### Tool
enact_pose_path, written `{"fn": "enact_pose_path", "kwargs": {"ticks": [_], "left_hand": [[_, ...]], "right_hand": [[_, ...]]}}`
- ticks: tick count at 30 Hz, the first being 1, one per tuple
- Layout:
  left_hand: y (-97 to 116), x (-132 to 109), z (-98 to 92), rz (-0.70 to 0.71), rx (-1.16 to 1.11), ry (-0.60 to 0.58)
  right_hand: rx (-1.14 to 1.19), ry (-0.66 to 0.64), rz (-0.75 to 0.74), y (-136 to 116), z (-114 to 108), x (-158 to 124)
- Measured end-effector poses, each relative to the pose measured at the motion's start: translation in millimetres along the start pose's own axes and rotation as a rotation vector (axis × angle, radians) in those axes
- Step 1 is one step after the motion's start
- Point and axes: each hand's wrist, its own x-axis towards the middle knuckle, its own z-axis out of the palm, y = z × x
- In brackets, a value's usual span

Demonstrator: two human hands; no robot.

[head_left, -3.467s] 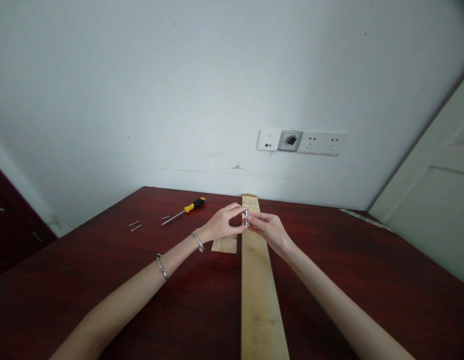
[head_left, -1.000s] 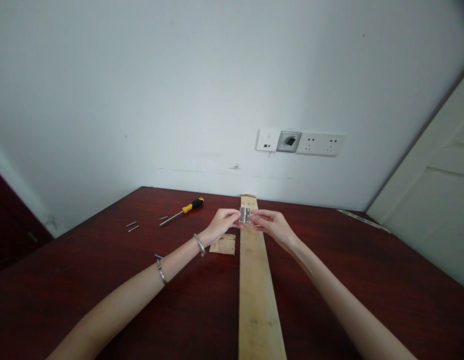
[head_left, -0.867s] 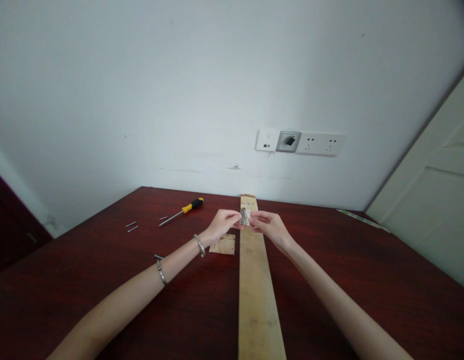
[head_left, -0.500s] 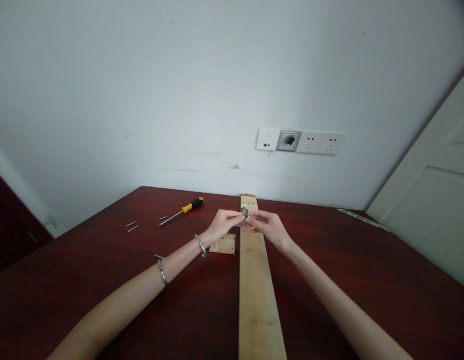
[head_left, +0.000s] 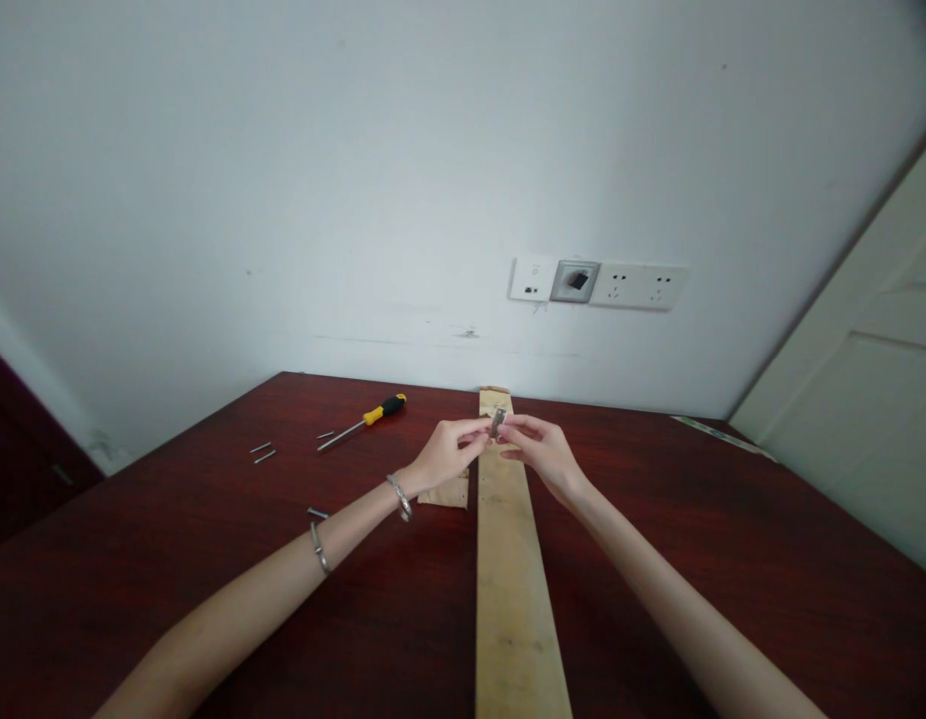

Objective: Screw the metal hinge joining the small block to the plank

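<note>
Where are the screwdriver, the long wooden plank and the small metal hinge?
screwdriver [head_left: 363, 422], head view, shaft beside handle
long wooden plank [head_left: 511, 579], head view, bare middle
small metal hinge [head_left: 498, 422], head view, visible leaf

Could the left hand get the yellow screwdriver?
Probably yes: the screwdriver lies on bare table just beyond the left hand, nothing between. But that hand pinches the hinge, so it would have to let go.

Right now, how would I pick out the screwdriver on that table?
Start at the dark red table and find the long pale plank running down its middle. Left of the plank's far end lies the screwdriver. Unlike the small bare-metal screws beside it, it has a yellow and black handle.
</note>
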Motion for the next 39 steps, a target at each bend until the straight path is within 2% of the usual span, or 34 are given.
{"fn": "enact_pose_path", "kwargs": {"ticks": [5,12,22,29,32,35,39], "left_hand": [[1.9,-1.1,2.3,0.045,0.075,0.023],[1.8,-0.9,2.0,0.025,0.078,0.037],[-1.4,5.9,-0.2,-0.12,-0.119,0.075],[-1.0,5.5,-0.1,-0.197,-0.187,0.095],[-3.7,5.3,1.7,-0.234,-0.221,0.101],[-8.1,5.5,3.1,-0.25,-0.239,0.11],[-12.1,5.5,3.5,-0.232,-0.168,0.145]], "right_hand": [[0.047,-0.01,0.028,1.7,-0.8,0.8],[0.029,0.007,0.036,-1.1,1.2,-0.7],[-0.012,-0.035,0.006,1.9,1.1,1.3],[-0.037,0.003,-0.007,2.2,0.2,2.0],[-0.092,0.023,-0.056,4.4,-0.5,2.6],[-0.184,0.054,-0.181,8.6,-1.4,3.1],[-0.265,0.099,-0.261,14.6,-2.8,4.0]]}}
